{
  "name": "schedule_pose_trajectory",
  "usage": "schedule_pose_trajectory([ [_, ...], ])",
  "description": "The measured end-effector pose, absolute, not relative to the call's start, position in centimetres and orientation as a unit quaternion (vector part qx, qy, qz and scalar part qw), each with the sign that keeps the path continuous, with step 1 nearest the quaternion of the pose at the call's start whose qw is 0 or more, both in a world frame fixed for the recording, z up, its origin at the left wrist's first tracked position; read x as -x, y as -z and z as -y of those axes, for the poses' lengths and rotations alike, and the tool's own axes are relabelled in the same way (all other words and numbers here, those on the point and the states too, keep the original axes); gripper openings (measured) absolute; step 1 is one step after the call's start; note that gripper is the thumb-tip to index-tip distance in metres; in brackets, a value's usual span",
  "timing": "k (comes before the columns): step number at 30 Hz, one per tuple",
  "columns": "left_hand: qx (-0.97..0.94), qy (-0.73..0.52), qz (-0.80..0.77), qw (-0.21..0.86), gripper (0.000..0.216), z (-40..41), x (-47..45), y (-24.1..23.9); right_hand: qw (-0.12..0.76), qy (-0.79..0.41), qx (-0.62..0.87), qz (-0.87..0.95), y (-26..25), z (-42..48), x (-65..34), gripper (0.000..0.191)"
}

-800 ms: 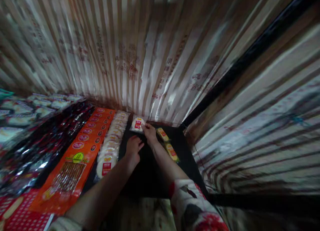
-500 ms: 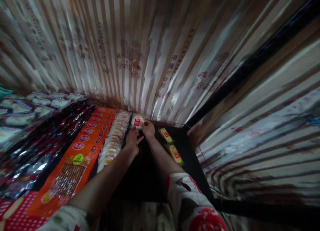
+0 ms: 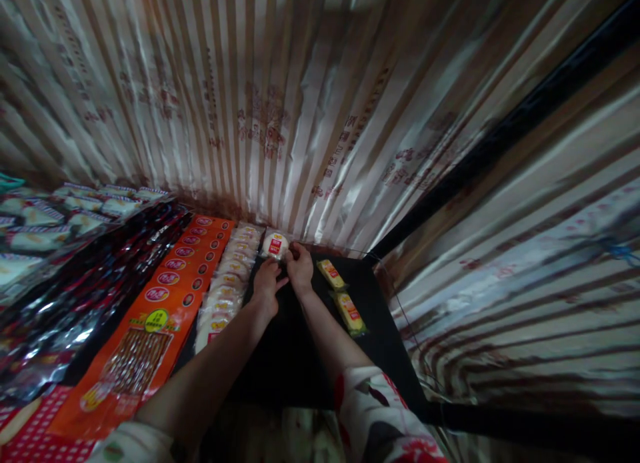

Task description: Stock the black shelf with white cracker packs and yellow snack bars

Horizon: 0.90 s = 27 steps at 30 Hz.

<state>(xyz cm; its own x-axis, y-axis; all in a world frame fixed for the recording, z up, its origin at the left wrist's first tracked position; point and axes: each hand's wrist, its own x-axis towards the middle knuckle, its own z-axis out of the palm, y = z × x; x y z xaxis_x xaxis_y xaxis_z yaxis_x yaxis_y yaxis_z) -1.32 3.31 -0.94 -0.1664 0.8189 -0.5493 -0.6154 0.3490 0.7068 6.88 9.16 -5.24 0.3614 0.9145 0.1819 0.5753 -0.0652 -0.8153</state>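
Note:
A round white snack packet with a red label (image 3: pixel 275 244) lies at the far end of a black shelf (image 3: pixel 300 349), against the striped wall. My right hand (image 3: pixel 301 265) pinches its right edge with curled fingers. My left hand (image 3: pixel 266 284) rests just below the packet, its fingers bent and touching the packet's lower edge. Both forearms stretch forward over the black shelf.
A row of the same white packets (image 3: pixel 227 283) runs along the left of my hands. Orange packets (image 3: pixel 165 296) and dark glossy packets (image 3: pixel 75 296) lie further left. Two yellow packets (image 3: pixel 343 296) sit on the right. A striped shiny wall (image 3: pixel 280 116) stands behind.
My left hand moved forward from the row of white packets up to the far packet. My right hand stayed on that packet, which sits a little nearer the wall.

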Motion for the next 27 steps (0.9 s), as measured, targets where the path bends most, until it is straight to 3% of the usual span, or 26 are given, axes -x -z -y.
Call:
schedule_pose_trajectory([
  [8,-0.248,-0.479,-0.510,0.670,0.013,6.4,1.6,0.4,0.563,-0.304,0.616,0.460,4.2,2.7,-8.7,0.033],
  [13,-0.422,-0.343,-0.511,0.666,0.016,15.4,3.0,2.1,0.558,-0.328,0.631,0.428,3.5,14.0,-10.0,0.032],
  [17,-0.616,-0.242,-0.533,0.527,0.026,21.6,4.3,4.8,0.484,-0.272,0.683,0.475,5.3,21.0,-11.2,0.028],
  [21,-0.704,-0.212,-0.576,0.358,0.040,24.4,4.8,6.9,0.342,-0.183,0.700,0.599,8.6,24.5,-11.7,0.028],
  [27,-0.724,-0.119,-0.612,0.294,0.045,23.6,4.2,7.0,0.206,-0.172,0.684,0.678,10.8,25.8,-10.7,0.037],
])
